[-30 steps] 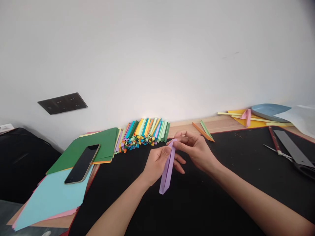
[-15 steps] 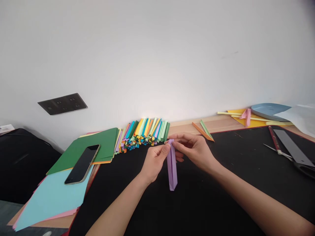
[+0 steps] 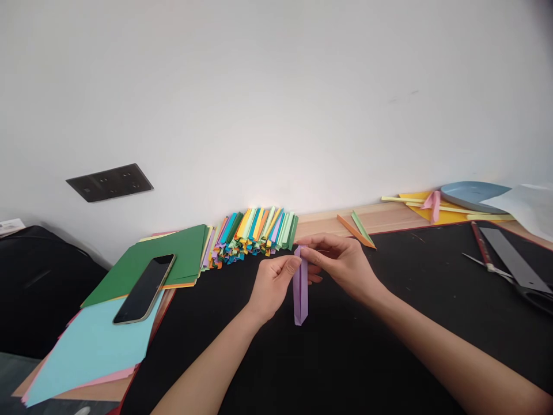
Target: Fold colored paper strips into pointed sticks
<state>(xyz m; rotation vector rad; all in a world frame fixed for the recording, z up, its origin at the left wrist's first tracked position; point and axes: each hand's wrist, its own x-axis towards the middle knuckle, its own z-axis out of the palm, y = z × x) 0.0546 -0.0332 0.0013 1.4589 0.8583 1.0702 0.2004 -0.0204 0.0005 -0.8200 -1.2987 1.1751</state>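
Between my two hands hangs a folded purple paper strip [image 3: 301, 297], upright with a lengthwise crease and its lower end pointing down over the black mat [image 3: 345, 357]. My left hand [image 3: 274, 282] pinches its upper left edge with the thumb on the near side. From the right, my right hand [image 3: 337, 259] grips the top of the strip between thumb and fingers. Parts of the fingers behind the paper are hidden. Beyond my hands lies a pile of folded coloured paper strips [image 3: 254, 233].
Stacked green paper [image 3: 181, 253] and light blue paper [image 3: 90, 351] lie left, with a phone [image 3: 144, 288] on top. Orange [image 3: 356, 230] and green strips lie by the wall. On the right are scissors [image 3: 536, 297], a red-handled knife [image 3: 481, 245], a grey ruler [image 3: 514, 259] and a blue tray [image 3: 470, 193].
The purple strip's lower end has risen slightly and swung a little left. Both hands have barely shifted and keep their hold near its top.
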